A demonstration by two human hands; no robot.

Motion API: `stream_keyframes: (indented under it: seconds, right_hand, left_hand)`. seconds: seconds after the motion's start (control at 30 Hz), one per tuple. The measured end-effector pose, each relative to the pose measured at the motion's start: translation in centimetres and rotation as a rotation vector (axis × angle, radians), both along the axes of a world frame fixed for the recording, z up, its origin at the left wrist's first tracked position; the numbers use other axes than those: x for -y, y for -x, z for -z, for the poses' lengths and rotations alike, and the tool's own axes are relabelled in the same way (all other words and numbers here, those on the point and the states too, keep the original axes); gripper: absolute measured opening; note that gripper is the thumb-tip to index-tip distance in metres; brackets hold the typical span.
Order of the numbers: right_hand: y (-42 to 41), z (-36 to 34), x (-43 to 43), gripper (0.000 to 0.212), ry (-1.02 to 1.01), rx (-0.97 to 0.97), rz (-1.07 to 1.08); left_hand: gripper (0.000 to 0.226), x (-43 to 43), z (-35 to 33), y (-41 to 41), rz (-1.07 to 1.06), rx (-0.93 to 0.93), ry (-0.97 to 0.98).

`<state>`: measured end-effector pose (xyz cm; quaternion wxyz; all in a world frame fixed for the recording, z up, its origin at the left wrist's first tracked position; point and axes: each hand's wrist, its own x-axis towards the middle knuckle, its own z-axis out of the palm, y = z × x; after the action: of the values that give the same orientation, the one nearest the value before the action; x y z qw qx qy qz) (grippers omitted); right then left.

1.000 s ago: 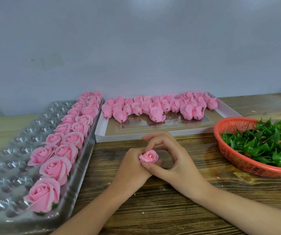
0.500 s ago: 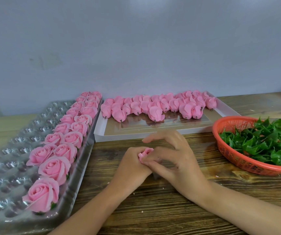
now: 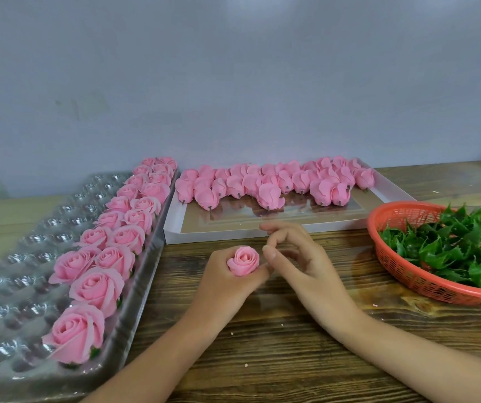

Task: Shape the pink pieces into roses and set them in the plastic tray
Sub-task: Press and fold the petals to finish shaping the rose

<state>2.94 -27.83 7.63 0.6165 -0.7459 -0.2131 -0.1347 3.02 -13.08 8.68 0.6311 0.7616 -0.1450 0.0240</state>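
My left hand (image 3: 227,282) grips a small pink rose bud (image 3: 243,260) upright at the table's middle, petals partly spread. Just right of it, my right hand (image 3: 300,257) hovers with fingers loosely curled, holding nothing, its fingertips a little apart from the bud. The clear plastic tray (image 3: 9,274) lies at the left, with two rows of finished pink roses (image 3: 96,287) along its right side. Several unshaped pink pieces (image 3: 268,184) lie in a row across the back of a white flat box (image 3: 175,228).
An orange basket (image 3: 399,269) of green leaf pieces (image 3: 451,245) stands at the right, close to my right hand. The wooden table (image 3: 277,344) runs under both forearms. A pale wall closes off the back.
My right hand, which was pressed over the bud with the left, has lifted off and moved slightly right. The bud now shows uncovered in my left hand.
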Motion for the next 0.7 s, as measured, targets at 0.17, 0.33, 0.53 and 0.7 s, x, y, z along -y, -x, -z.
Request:
stream_keyframes:
  seconds: [0.17,0.33,0.53,0.7]
  right_hand:
    - [0.34,-0.22,-0.46,0.019,0.059,-0.044,-0.059]
    - [0.56,-0.38,-0.55,0.016,0.118,-0.036,-0.064]
    - [0.79,-0.53,-0.6,0.029,0.17,-0.019,-0.085]
    - [0.68,-0.4,-0.69,0.03,0.242,0.009,-0.061]
  left_hand:
    - [0.009,-0.07,0.23,-0.19,0.022,0.047,-0.03]
    - [0.026,-0.09,0.22,-0.2,0.043,0.071,-0.091]
    - [0.017,-0.06,0.22,-0.11,0.033,0.065,-0.065]
    - [0.019,-0.06,0.25,-0.12,0.033,0.061,-0.094]
